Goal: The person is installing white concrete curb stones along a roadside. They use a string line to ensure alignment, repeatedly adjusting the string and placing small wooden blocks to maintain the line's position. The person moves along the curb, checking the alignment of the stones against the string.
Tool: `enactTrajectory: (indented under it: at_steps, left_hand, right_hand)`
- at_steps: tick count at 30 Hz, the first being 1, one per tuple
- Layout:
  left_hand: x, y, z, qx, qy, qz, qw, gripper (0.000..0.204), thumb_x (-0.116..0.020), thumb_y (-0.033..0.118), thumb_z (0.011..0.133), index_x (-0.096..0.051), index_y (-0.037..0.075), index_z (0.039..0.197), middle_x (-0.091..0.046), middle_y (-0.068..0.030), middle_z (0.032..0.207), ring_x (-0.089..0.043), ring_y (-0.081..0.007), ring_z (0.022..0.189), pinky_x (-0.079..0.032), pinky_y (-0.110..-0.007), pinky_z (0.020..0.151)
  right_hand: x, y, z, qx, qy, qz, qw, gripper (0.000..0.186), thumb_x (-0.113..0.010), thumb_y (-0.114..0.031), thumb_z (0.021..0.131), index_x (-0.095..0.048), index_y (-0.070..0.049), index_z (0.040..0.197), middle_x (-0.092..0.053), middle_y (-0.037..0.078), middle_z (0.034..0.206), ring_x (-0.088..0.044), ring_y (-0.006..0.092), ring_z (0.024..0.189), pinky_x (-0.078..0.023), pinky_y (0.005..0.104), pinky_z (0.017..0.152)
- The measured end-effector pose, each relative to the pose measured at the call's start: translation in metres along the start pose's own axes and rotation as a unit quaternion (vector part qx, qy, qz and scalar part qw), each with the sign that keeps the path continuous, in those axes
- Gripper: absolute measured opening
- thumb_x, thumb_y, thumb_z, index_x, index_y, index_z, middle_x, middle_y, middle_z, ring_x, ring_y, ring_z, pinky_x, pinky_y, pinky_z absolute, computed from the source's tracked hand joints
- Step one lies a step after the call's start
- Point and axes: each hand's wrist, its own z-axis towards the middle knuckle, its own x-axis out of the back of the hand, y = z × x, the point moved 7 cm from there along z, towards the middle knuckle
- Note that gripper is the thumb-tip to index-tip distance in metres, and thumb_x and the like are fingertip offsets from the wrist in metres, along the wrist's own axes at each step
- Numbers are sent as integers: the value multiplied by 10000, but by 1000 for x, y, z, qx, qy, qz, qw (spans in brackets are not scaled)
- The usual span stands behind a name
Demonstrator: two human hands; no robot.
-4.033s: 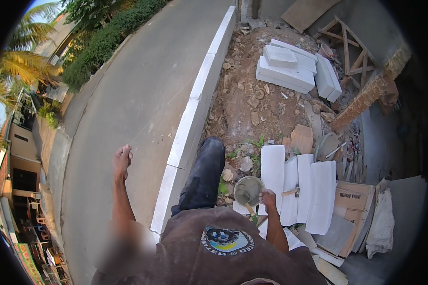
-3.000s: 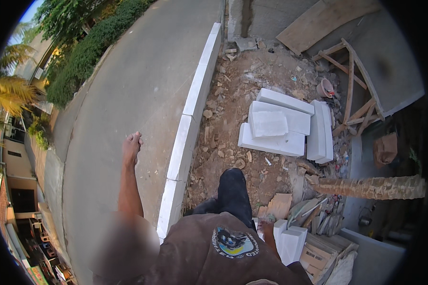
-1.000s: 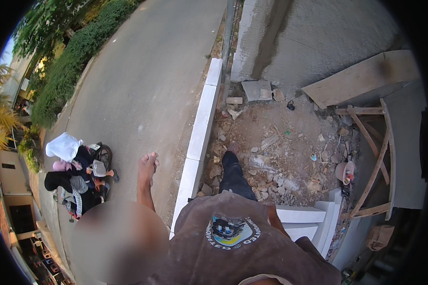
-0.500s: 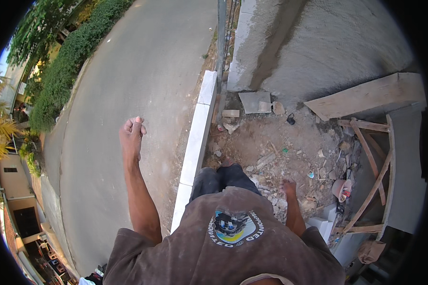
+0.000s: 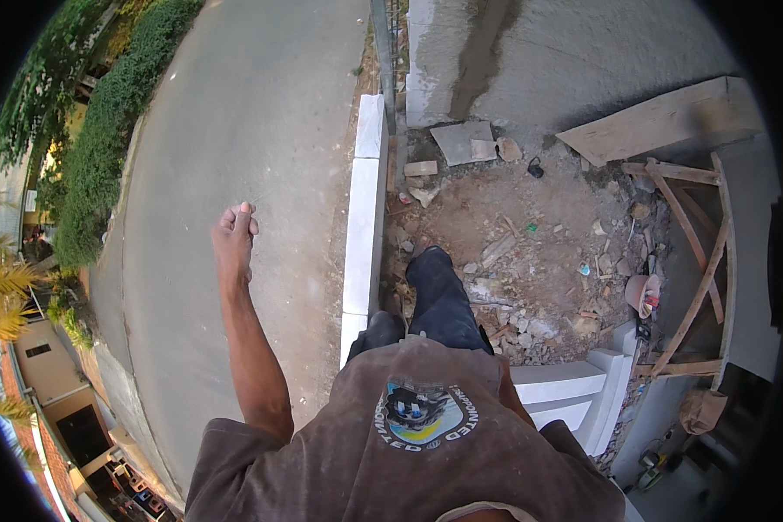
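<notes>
My left hand (image 5: 236, 228) is raised at the left over the paved road (image 5: 178, 261), fingers curled closed; I cannot make out whether anything is in them. Beside it runs a low wall of white blocks (image 5: 365, 209). My right hand is hidden behind my body; only part of that forearm (image 5: 511, 391) shows, near loose white blocks (image 5: 548, 383). My dark-trousered legs (image 5: 439, 296) are on the rubble-strewn ground (image 5: 535, 252) just right of the block wall.
A plastered wall (image 5: 565, 61) stands ahead, with a metal post (image 5: 383, 61) left of it. A leaning board (image 5: 648, 122), wooden trestle (image 5: 713, 261) and pink bucket (image 5: 640, 294) line the right side. A hedge (image 5: 104, 148) and houses (image 5: 70, 383) edge the road.
I have moved forward along the block wall, passing the stacked blocks. A motorbike with people, seen a second ago, is out of view. My right hand, visible half a second ago, is hidden.
</notes>
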Motion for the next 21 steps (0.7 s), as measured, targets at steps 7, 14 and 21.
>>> enactTrajectory:
  at_steps: [7,14,21]
  left_hand:
    - [-23,0,36,17,1,18,1000,304,-608,376,986,-655,77,947,-500,69,647,-326,-16,519,-229,-208,477]
    - [-52,-4,69,78,19,78,994,310,-610,399,985,-662,97,939,-489,78,647,-319,-16,521,-228,-203,476]
    - [-49,0,68,101,46,105,988,325,-624,377,981,-671,59,929,-490,64,659,-325,-28,566,-244,-215,523]
  right_hand:
    - [-17,32,54,-15,-30,-8,999,123,-617,-134,915,-688,-34,918,-666,95,725,-593,124,597,-442,292,510]
    - [17,-12,156,-27,-45,91,994,152,-616,-159,930,-688,-28,957,-673,105,730,-601,128,605,-462,290,516]
    - [90,-78,199,-202,-105,184,956,166,-578,-175,978,-619,-39,1064,-649,84,808,-588,133,594,-485,269,488]
